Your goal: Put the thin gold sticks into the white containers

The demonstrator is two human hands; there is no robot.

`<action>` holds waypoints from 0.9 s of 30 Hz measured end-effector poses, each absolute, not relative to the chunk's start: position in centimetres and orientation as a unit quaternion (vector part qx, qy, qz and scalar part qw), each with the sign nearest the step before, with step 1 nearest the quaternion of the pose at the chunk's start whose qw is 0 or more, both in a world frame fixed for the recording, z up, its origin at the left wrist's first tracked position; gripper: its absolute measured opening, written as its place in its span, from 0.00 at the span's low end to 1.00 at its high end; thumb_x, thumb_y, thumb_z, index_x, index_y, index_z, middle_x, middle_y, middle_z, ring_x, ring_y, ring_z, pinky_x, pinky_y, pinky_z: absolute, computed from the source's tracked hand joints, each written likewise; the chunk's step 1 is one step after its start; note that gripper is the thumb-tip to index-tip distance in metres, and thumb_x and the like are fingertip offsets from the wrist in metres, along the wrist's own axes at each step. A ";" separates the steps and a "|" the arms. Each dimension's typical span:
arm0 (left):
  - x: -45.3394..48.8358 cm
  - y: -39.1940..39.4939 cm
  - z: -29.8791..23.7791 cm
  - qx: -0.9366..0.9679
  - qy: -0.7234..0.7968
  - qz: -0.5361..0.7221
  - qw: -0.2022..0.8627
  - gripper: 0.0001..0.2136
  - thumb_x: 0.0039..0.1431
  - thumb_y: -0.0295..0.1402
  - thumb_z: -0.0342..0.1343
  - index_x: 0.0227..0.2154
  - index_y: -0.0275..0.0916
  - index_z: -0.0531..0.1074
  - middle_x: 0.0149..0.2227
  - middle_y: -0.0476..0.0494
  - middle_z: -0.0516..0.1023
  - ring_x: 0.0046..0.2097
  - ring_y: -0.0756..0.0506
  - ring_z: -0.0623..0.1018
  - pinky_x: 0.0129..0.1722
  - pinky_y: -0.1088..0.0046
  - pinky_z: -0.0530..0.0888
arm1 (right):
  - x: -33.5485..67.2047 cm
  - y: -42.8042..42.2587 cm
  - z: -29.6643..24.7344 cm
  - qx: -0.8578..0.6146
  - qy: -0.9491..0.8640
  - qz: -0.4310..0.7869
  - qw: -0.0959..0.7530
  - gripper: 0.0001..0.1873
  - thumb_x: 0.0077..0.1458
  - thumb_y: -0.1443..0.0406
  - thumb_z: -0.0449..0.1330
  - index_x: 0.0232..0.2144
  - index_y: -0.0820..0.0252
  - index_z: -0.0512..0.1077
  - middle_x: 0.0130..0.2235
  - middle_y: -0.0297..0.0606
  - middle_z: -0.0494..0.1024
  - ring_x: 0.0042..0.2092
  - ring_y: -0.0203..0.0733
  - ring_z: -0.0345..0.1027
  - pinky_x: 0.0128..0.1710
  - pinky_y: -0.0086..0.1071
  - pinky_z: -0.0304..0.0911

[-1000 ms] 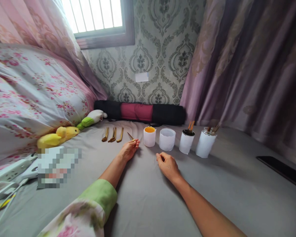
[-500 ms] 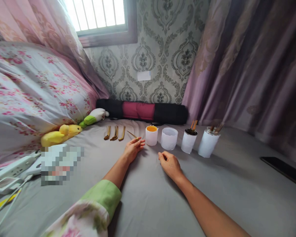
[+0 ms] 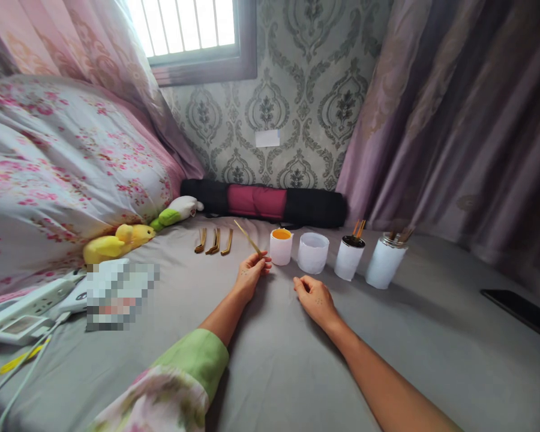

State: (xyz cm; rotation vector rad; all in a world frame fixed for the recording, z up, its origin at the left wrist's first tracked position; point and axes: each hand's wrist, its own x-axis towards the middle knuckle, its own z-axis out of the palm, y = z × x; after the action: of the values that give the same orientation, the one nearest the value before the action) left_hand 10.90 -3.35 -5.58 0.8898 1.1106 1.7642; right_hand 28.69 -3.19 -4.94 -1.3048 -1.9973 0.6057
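My left hand [image 3: 251,277] pinches a thin golden-brown stick [image 3: 246,235] near its lower end, and the stick slants up and to the left. Just right of those fingers stands a white-wrapped cup [image 3: 281,251] with orange inside. Beyond my right hand [image 3: 314,297] is a wider whitish cup [image 3: 313,257]. That hand's fingers are curled together, and whatever they may hold is hidden. Left of my left hand lie several bent brown sticks [image 3: 213,243] in small groups. Further right, a white-wrapped jar [image 3: 350,263] holds orange sticks, beside a taller wrapped jar [image 3: 384,267] with darker sticks.
A black and maroon roll [image 3: 256,201] lies against the wall. Yellow [image 3: 112,245] and green-white [image 3: 177,210] plush toys, a power strip [image 3: 31,306] and cables are at the left. A dark flat object [image 3: 519,313] lies at the right on the grey sheet [image 3: 270,360].
The stick in my left hand has swung more upright and shows more of its length. My right hand keeps its curled pose. The whole view has shifted slightly.
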 end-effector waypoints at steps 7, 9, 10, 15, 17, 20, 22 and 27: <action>11.6 -4.2 -5.3 0.389 0.475 0.684 0.394 0.14 0.47 0.33 0.55 0.38 0.34 0.71 0.33 0.41 0.75 0.29 0.52 0.72 0.28 0.77 0.68 | 28.7 -3.2 -4.9 -0.486 -0.768 0.242 0.340 0.20 0.51 0.55 0.45 0.21 0.60 0.69 0.21 0.34 0.71 0.24 0.34 0.61 0.24 0.25 0.50; 11.9 -4.4 -5.2 0.399 0.478 0.679 0.390 0.14 0.47 0.33 0.55 0.38 0.34 0.71 0.33 0.42 0.75 0.29 0.52 0.72 0.29 0.78 0.67 | 28.7 -3.1 -5.0 -0.484 -0.768 0.244 0.343 0.20 0.51 0.54 0.45 0.21 0.60 0.69 0.21 0.34 0.71 0.24 0.34 0.62 0.24 0.25 0.50; 12.0 -4.6 -5.1 0.404 0.480 0.676 0.386 0.14 0.47 0.32 0.55 0.38 0.34 0.71 0.32 0.42 0.75 0.29 0.52 0.72 0.29 0.78 0.67 | 28.7 -3.1 -5.1 -0.483 -0.768 0.244 0.344 0.20 0.51 0.54 0.45 0.21 0.60 0.69 0.21 0.34 0.71 0.24 0.34 0.61 0.24 0.25 0.50; 12.9 -5.3 -4.7 0.427 0.494 0.662 0.369 0.13 0.48 0.31 0.53 0.38 0.35 0.72 0.32 0.43 0.75 0.29 0.52 0.71 0.29 0.78 0.66 | 28.8 -3.0 -5.1 -0.475 -0.767 0.250 0.352 0.21 0.51 0.54 0.45 0.22 0.61 0.70 0.19 0.34 0.70 0.22 0.34 0.60 0.24 0.25 0.52; 13.2 -5.4 -4.7 0.437 0.492 0.661 0.360 0.12 0.48 0.30 0.53 0.37 0.35 0.73 0.31 0.43 0.75 0.29 0.52 0.71 0.31 0.78 0.66 | 28.8 -3.0 -5.1 -0.469 -0.764 0.258 0.360 0.21 0.52 0.54 0.45 0.22 0.61 0.70 0.19 0.34 0.70 0.22 0.34 0.60 0.24 0.25 0.52; 13.6 -5.5 -4.9 0.463 0.489 0.659 0.335 0.11 0.48 0.31 0.53 0.36 0.35 0.73 0.30 0.43 0.75 0.31 0.51 0.71 0.34 0.76 0.67 | 28.9 -3.0 -5.1 -0.459 -0.759 0.275 0.372 0.21 0.52 0.54 0.45 0.24 0.61 0.70 0.19 0.34 0.70 0.22 0.34 0.60 0.23 0.25 0.52; 13.8 -5.6 -5.1 0.480 0.492 0.653 0.318 0.11 0.49 0.32 0.52 0.36 0.35 0.73 0.30 0.43 0.75 0.32 0.50 0.71 0.35 0.76 0.67 | 29.0 -3.0 -5.2 -0.455 -0.754 0.287 0.377 0.21 0.52 0.54 0.45 0.25 0.61 0.70 0.19 0.33 0.69 0.21 0.34 0.60 0.22 0.26 0.53; 14.3 -6.3 -5.1 0.515 0.507 0.630 0.284 0.12 0.50 0.34 0.52 0.38 0.38 0.73 0.30 0.44 0.75 0.32 0.49 0.71 0.35 0.75 0.67 | 28.9 -2.7 -5.5 -0.451 -0.731 0.316 0.403 0.22 0.52 0.53 0.44 0.27 0.62 0.70 0.19 0.33 0.68 0.19 0.32 0.59 0.21 0.25 0.53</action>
State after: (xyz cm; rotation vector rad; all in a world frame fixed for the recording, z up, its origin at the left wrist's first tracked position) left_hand 14.34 -6.26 -5.13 1.3792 1.3556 1.6860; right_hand 28.94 -2.70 -5.55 -1.1397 -1.8474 0.7989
